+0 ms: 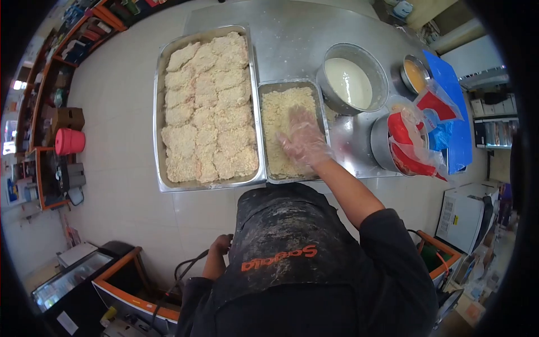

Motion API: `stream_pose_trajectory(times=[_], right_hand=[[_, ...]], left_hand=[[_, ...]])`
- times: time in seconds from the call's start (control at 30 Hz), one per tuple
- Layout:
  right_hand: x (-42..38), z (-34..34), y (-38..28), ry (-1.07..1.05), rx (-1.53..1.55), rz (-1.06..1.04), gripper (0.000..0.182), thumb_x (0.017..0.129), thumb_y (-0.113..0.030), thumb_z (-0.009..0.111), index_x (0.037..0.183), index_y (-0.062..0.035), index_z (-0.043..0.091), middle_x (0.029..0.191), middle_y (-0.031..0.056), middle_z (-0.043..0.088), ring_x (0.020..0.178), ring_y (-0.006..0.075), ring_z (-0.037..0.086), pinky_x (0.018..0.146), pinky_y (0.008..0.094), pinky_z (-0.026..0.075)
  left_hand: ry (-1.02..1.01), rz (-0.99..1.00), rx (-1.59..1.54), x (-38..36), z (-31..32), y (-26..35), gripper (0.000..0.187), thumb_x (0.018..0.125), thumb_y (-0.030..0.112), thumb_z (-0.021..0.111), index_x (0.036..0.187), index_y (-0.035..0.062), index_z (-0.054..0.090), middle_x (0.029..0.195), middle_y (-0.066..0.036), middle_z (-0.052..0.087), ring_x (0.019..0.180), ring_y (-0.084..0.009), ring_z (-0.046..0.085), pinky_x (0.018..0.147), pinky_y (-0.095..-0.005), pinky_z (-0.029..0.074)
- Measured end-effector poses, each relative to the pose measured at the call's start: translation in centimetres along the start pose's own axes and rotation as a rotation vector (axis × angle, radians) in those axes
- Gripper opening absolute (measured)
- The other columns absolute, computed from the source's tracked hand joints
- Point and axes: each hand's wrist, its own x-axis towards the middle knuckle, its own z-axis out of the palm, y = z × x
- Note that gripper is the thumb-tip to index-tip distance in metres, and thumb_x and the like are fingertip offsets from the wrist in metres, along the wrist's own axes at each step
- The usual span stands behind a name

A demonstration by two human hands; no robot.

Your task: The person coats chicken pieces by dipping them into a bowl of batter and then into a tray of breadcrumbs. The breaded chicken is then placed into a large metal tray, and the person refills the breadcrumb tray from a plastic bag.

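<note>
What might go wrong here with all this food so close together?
The large tray of coated pieces seems to reach past the edge of the table, so a bump might tip it. The pot of white liquid stands close beside the crumb tray, near the gloved right hand; a knock might splash and clump the crumbs.

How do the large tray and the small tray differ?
The large tray is longer and wider than the small tray. The large tray holds rows of crumb-coated pieces; the small tray holds loose crumbs. The gloved right hand is in the small tray, while no hand touches the large tray. Both are rectangular and metallic.
</note>
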Motion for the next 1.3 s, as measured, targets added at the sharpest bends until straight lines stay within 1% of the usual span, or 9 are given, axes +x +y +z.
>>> stream_pose_trajectory(times=[0.17,0.37,0.57,0.67,0.77,0.97,1.07,1.2,1.3], right_hand=[[1.4,-0.7,0.3,-0.132,0.108,0.08,0.099,0.088,-0.06,0.05,0.148,0.0107,0.017,0.154,0.0301,0.019,0.147,0.0412,0.012,0.121,0.0422,0.01],[-0.9,-1.6,-1.3,-0.093,-0.274,-0.132,0.097,0.084,-0.057,0.058,0.147,0.0088,0.024,0.15,0.0325,0.028,0.143,0.0423,0.023,0.12,0.0456,0.014],[0.0,2.9,-0.4,0.213,-0.557,-0.287,0.05,0.091,-0.021,0.051,0.135,0.0026,0.047,0.129,0.0283,0.054,0.125,0.0404,0.051,0.103,0.042,0.044],[1.8,-1.1,-1.3,-0.024,-0.613,-0.331,0.038,0.091,-0.008,0.044,0.127,-0.0021,0.056,0.114,0.0204,0.064,0.112,0.0357,0.06,0.092,0.0381,0.051],[4.2,-3.4,0.3,-0.141,-0.16,-0.235,0.027,0.081,-0.006,0.057,0.107,0.0005,0.065,0.102,0.0174,0.069,0.101,0.0323,0.064,0.089,0.0389,0.051],[8.0,-11.6,3.4,-0.651,0.752,-0.082,0.058,0.073,-0.007,0.065,0.13,-0.0042,0.055,0.11,0.0076,0.067,0.1,0.0186,0.062,0.089,0.029,0.049],[8.3,-12.0,2.9,-0.514,0.881,0.2,0.059,0.074,-0.006,0.062,0.133,-0.005,0.053,0.108,0.0064,0.066,0.099,0.0161,0.061,0.088,0.0276,0.048],[8.7,-7.0,5.8,-0.244,0.275,0.167,0.066,0.075,-0.014,0.063,0.137,0.002,0.047,0.121,0.0214,0.062,0.11,0.0321,0.06,0.094,0.0367,0.047],[1.4,-3.0,2.5,-0.172,-0.019,0.175,0.074,0.078,-0.041,0.068,0.13,0.007,0.045,0.13,0.0305,0.052,0.11,0.0432,0.058,0.093,0.0447,0.047]], left_hand=[[0.067,-0.166,-0.172,-2.3,-1.0,5.0,0.043,0.092,0.035,0.05,0.117,0.0002,0.055,0.097,-0.019,0.067,0.053,-0.017,0.044,0.045,-0.0333,0.037],[0.071,-0.255,-0.351,-0.7,-0.6,3.4,0.045,0.093,0.037,0.048,0.12,0.0012,0.054,0.091,-0.018,0.068,0.05,-0.0158,0.042,0.043,-0.0343,0.035],[0.014,-0.185,-0.138,0.8,0.1,0.9,0.047,0.094,0.038,0.047,0.122,0.0017,0.055,0.094,-0.017,0.069,0.052,-0.0168,0.045,0.046,-0.0359,0.04],[0.021,-0.12,0.013,0.8,0.0,1.0,0.046,0.094,0.037,0.047,0.122,0.0014,0.056,0.096,-0.016,0.069,0.054,-0.0171,0.046,0.048,-0.0367,0.041],[0.042,-0.177,-0.113,0.0,-0.3,2.3,0.045,0.093,0.035,0.047,0.12,0.0011,0.056,0.097,-0.016,0.068,0.055,-0.0171,0.047,0.049,-0.0369,0.041],[0.024,-0.036,-0.138,0.7,0.5,0.8,0.043,0.09,0.033,0.051,0.116,0.0005,0.058,0.103,-0.017,0.066,0.06,-0.0192,0.05,0.052,-0.0363,0.042],[0.022,-0.084,-0.2,-1.1,1.0,2.4,0.042,0.087,0.03,0.056,0.115,-0.0003,0.062,0.107,-0.018,0.066,0.071,-0.023,0.058,0.056,-0.0386,0.047],[0.032,-0.062,-0.155,-2.3,1.6,2.5,0.04,0.084,0.026,0.06,0.114,0.0004,0.065,0.104,-0.018,0.067,0.082,-0.0252,0.065,0.062,-0.0396,0.051],[-0.005,-0.001,-0.004,-1.6,1.5,1.5,0.04,0.083,0.026,0.061,0.114,0.001,0.065,0.095,-0.018,0.068,0.076,-0.0252,0.066,0.061,-0.0391,0.052]])
